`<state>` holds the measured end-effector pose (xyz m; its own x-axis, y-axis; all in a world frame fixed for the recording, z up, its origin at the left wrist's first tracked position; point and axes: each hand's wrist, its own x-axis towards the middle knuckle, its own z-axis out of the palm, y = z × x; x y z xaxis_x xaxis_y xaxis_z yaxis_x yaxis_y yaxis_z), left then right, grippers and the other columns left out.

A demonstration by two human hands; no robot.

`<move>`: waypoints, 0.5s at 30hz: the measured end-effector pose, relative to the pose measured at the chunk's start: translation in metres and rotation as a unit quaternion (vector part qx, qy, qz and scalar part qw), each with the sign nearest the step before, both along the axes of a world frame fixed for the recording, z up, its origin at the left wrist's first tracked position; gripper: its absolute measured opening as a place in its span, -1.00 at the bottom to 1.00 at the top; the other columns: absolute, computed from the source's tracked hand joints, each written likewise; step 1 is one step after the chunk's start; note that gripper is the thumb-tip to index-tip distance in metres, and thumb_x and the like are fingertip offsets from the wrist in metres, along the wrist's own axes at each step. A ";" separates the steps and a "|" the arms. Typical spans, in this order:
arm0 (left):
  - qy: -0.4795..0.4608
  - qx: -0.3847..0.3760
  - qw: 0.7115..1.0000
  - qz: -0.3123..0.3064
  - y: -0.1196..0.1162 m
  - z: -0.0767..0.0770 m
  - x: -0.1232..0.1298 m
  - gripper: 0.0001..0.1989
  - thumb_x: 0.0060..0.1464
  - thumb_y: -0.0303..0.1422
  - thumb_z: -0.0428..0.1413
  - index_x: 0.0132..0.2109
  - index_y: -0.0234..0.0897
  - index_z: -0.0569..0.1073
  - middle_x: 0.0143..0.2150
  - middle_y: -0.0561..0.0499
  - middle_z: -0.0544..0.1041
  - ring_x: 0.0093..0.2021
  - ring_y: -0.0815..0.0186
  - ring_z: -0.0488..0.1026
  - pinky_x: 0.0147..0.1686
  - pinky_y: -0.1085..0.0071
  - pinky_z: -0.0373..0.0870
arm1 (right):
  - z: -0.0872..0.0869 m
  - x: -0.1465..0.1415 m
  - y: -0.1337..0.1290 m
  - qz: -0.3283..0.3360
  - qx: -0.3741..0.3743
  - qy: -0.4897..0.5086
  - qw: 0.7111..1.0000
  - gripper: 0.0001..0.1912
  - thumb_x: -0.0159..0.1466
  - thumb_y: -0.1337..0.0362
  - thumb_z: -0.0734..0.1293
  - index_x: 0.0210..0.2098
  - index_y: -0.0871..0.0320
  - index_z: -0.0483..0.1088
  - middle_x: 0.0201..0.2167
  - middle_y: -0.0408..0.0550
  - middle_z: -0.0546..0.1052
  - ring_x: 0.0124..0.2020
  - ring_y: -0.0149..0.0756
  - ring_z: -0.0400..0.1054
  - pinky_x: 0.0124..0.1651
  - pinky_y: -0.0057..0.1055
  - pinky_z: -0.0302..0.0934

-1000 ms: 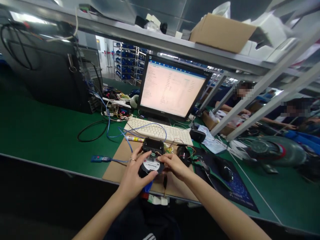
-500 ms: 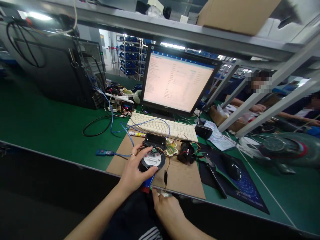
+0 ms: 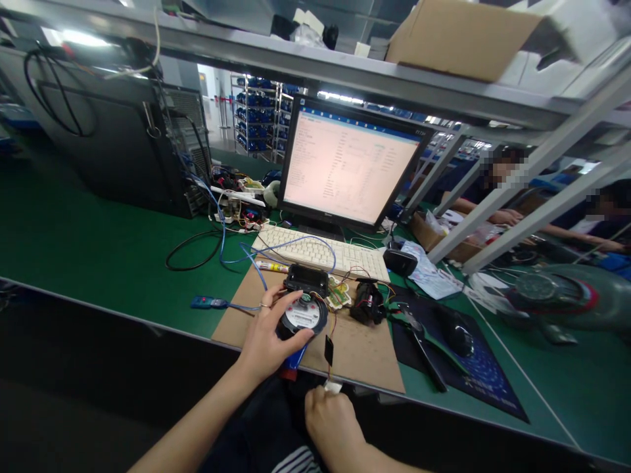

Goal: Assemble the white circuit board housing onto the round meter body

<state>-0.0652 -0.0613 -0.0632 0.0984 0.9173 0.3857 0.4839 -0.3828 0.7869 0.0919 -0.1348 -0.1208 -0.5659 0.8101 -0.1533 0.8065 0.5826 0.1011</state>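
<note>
My left hand (image 3: 269,335) is closed around the rim of a round black device (image 3: 302,315) with a pale printed face and a small green board at its top. A blue part with a red end (image 3: 293,364) juts out below it over the bench edge. An open black housing (image 3: 306,279) lies right behind the device. Just past the bench's front edge, my right hand (image 3: 332,417) is curled with its fingers closed on a small white piece (image 3: 334,386). Thin wires run up from that piece past a black tab (image 3: 328,351); the fingertips are hidden.
Brown board (image 3: 365,351) lies beneath the work. To the right are a black wired part (image 3: 369,302), green-handled pliers (image 3: 419,328) and a mouse (image 3: 456,332). Behind stand a keyboard (image 3: 315,249) and monitor (image 3: 352,161). A blue module (image 3: 210,302) sits left. Co-workers sit beyond the frame posts.
My right hand has drawn down slightly from the device's lower end, and its fingers have curled in. The white piece now shows more clearly above them. My left hand keeps its hold.
</note>
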 end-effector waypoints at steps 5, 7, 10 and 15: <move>-0.001 0.000 1.000 0.000 -0.001 -0.001 0.000 -0.52 0.01 -0.27 0.10 0.10 -0.11 0.25 0.14 -0.07 0.07 0.17 0.13 0.11 0.13 0.17 0.11 | 0.013 0.001 0.004 0.063 0.015 -0.047 0.997 -0.84 0.10 0.50 0.22 -0.35 0.33 0.42 -0.39 0.21 0.48 -0.48 -0.12 0.39 -0.62 -0.35 0.18; -0.003 -0.002 1.000 -0.002 -0.001 0.000 -0.001 -0.52 0.01 -0.26 0.10 0.11 -0.10 0.24 0.15 -0.08 0.07 0.17 0.13 0.10 0.13 0.16 0.10 | 0.023 0.010 0.007 0.105 0.009 -0.051 0.993 -0.89 0.10 0.47 0.25 -0.40 0.27 0.42 -0.40 0.13 0.48 -0.48 -0.17 0.39 -0.61 -0.38 0.15; -0.003 -0.007 1.000 -0.006 -0.001 0.001 -0.001 -0.51 0.01 -0.26 0.10 0.11 -0.10 0.25 0.15 -0.09 0.07 0.17 0.11 0.11 0.13 0.14 0.10 | 0.052 0.040 0.018 0.152 -0.016 -0.056 0.987 -0.94 0.06 0.44 0.32 -0.47 0.19 0.41 -0.51 -0.03 0.49 -0.57 -0.27 0.38 -0.66 -0.43 0.03; -0.017 -0.008 1.000 0.002 -0.001 0.000 0.001 -0.49 -0.01 -0.25 0.11 0.12 -0.12 0.24 0.15 -0.12 0.10 0.17 0.04 0.11 0.12 0.06 0.09 | 0.133 0.097 0.047 0.106 -0.160 0.014 0.981 -0.85 0.08 0.20 0.37 -0.39 0.13 0.42 -0.44 -0.11 0.51 -0.43 -0.32 0.41 -0.50 -0.48 0.10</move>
<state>-0.0646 -0.0624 -0.0628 0.0814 0.9239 0.3738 0.4590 -0.3676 0.8088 0.1890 -0.0874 0.0119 -0.7244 0.5859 -0.3632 0.6631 0.7364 -0.1344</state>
